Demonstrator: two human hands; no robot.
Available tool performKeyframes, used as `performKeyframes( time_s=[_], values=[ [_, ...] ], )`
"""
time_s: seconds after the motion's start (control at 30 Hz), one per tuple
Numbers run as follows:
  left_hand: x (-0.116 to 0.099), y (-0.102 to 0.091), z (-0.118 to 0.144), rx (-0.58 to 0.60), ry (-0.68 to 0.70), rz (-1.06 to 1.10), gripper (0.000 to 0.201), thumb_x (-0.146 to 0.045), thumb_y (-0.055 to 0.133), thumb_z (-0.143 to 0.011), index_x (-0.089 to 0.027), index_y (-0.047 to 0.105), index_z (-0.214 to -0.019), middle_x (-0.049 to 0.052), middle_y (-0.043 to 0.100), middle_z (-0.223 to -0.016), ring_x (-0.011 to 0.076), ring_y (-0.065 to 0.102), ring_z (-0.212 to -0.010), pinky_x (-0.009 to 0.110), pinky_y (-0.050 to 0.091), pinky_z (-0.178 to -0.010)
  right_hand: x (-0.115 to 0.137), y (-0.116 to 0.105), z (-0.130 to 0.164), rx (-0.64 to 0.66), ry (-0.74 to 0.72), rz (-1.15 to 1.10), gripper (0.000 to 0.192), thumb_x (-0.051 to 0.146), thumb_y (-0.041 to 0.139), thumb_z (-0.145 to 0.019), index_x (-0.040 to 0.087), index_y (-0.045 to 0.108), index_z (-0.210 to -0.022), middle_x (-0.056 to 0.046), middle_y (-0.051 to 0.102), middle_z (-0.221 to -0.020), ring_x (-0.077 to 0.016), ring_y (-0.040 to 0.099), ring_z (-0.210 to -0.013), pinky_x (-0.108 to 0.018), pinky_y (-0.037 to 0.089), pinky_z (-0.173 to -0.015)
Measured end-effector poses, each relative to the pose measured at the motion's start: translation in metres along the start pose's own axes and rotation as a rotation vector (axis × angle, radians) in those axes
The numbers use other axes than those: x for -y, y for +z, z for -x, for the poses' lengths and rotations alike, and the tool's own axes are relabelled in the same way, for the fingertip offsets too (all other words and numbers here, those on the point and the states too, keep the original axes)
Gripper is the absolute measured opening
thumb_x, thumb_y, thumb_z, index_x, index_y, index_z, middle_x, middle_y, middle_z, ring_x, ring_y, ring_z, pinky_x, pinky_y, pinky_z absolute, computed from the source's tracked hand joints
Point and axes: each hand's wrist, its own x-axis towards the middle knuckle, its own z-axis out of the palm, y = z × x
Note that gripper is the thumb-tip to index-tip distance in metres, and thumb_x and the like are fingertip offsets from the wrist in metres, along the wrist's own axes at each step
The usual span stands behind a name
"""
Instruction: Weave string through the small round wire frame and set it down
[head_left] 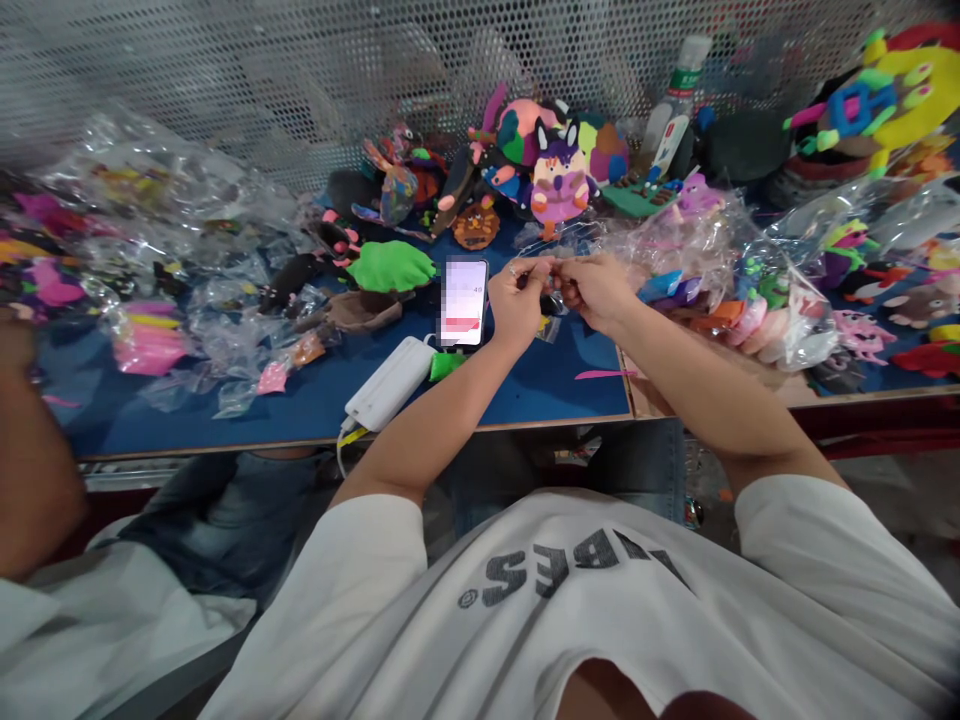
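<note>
1. The left hand and the right hand meet above the blue worktop. In each grip, the thumb and finger are close together, and the tips of both hands touch or almost touch. I cannot tell if something tiny is pinched there.
2. In the gap below the fingers, a small yellow bit shows on the worktop, next to some dark bits.
3. Just beside the left hand is a phone with its screen lit. A green lump sits near its bottom end, and a white block with a cord lies next to that.
4. A thin pink stick lies flat under the right arm, near the front edge.
5. Past the hands is a purple fox toy, with a round brown lion face to its left.
6. Shiny clear bags with colorful toys are heaped on the right.
7. Far left, another person's arm shows. A gray wall full of holes stands at the back.
</note>
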Motion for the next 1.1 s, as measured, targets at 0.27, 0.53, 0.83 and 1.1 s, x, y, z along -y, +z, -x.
performKeyframes(
  time_s=[0.27, 0.53, 0.83, 1.1],
  values=[
    [0.004, 0.013, -0.001, -0.116, -0.053, 0.293, 0.04, -0.064, 0.084, -0.094, -0.024, 0.084, -0.099, 0.002, 0.08, -0.096, 0.0126, 0.07, -0.072, 0.029, 0.063, -0.074, -0.014, 0.007, 0.0, -0.085, -0.327, -0.009, 0.029, 0.044, 0.089, -0.084, 0.022, 0.069, -0.081, 0.003, 0.059, -0.069, -0.009, 0.043, -0.056, -0.027, 0.031, -0.053],
    [0.005, 0.011, -0.002, -0.098, -0.326, 0.599, 0.024, -0.044, 0.091, -0.094, -0.021, 0.085, -0.095, 0.002, 0.076, -0.088, 0.0095, 0.065, -0.07, 0.028, 0.066, -0.075, -0.021, -0.004, -0.011, -0.148, -0.662, 0.202, 0.033, 0.055, 0.084, -0.092, 0.024, 0.076, -0.1, -0.002, 0.072, -0.101, -0.0146, 0.061, -0.082, -0.031, 0.052, -0.076],
    [0.0, 0.002, -0.006, -0.088, -0.391, 0.653, 0.024, -0.042, 0.091, -0.094, -0.019, 0.084, -0.094, 0.002, 0.076, -0.088, 0.0086, 0.067, -0.073, 0.027, 0.069, -0.078, -0.014, -0.004, -0.005, -0.051, -0.676, 0.23, 0.033, 0.056, 0.082, -0.096, 0.024, 0.074, -0.092, -0.001, 0.066, -0.09, -0.0142, 0.061, -0.08, -0.03, 0.051, -0.074],
    [0.004, 0.0, -0.008, -0.091, -0.179, 0.501, 0.038, -0.059, 0.092, -0.088, -0.023, 0.084, -0.095, 0.001, 0.076, -0.088, 0.0109, 0.07, -0.074, 0.035, 0.072, -0.083, -0.002, -0.001, -0.002, 0.089, -0.262, -0.05, 0.056, 0.083, 0.071, -0.092, 0.027, 0.07, -0.09, -0.002, 0.066, -0.084, -0.0169, 0.062, -0.079, -0.031, 0.05, -0.064]
  ],
)
